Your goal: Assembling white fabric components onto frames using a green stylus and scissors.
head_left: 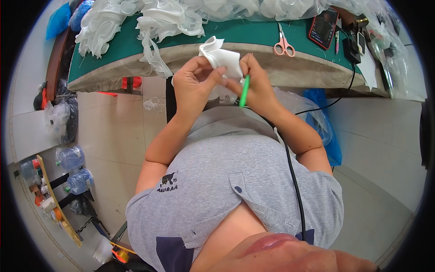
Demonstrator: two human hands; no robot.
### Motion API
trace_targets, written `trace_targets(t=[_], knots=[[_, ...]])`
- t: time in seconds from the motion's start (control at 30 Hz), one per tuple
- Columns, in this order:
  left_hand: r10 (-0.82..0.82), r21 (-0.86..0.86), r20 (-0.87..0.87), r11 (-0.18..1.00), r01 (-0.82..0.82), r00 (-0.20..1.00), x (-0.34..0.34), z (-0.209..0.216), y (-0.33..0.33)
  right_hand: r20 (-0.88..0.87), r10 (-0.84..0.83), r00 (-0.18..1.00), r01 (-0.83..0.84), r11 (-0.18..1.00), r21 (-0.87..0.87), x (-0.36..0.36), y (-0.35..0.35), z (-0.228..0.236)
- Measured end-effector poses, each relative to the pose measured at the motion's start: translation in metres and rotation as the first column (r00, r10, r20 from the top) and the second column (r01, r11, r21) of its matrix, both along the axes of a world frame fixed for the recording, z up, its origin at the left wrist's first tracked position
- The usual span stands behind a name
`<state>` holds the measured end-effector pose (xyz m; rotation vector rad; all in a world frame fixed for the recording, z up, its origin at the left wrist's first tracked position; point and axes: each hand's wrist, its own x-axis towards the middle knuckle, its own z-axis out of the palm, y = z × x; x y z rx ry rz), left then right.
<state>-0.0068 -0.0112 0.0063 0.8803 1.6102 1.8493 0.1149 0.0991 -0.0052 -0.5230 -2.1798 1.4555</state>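
Just off the table's near edge, both my hands are raised around a folded white fabric piece (226, 61). My left hand (192, 86) is closed, pinching the fabric's lower left side between thumb and fingers. At its right side my right hand (259, 88) is curled, with fingertips against the cloth. A slim bright green stick-like tool (244, 92) lies in that right hand, one end pointing down toward my body. Its other end is hidden by the fingers, so its exact kind does not show. The right fingers are slightly blurred.
On the green-topped table (258, 34) lie bunches of white ruffled fabric (165, 20), pink-handled scissors (284, 45) and a phone (323, 28). A black cable (352, 75) hangs over the right edge. Large water bottles (79, 181) stand on the left.
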Motion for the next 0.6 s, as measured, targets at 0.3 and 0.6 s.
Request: trace_targets(t=[0.3, 0.6], knots=[[0.15, 0.193, 0.1, 0.967, -0.168, 0.983, -0.002, -0.007, 0.003, -0.399, -0.137, 0.907, 0.257, 0.929, 0.266, -0.003, 0.019, 0.014], [0.124, 0.207, 0.154, 0.966, -0.154, 0.98, -0.002, -0.004, 0.003, -0.286, 0.102, 0.953, -0.048, 0.981, 0.189, -0.01, 0.02, 0.015]])
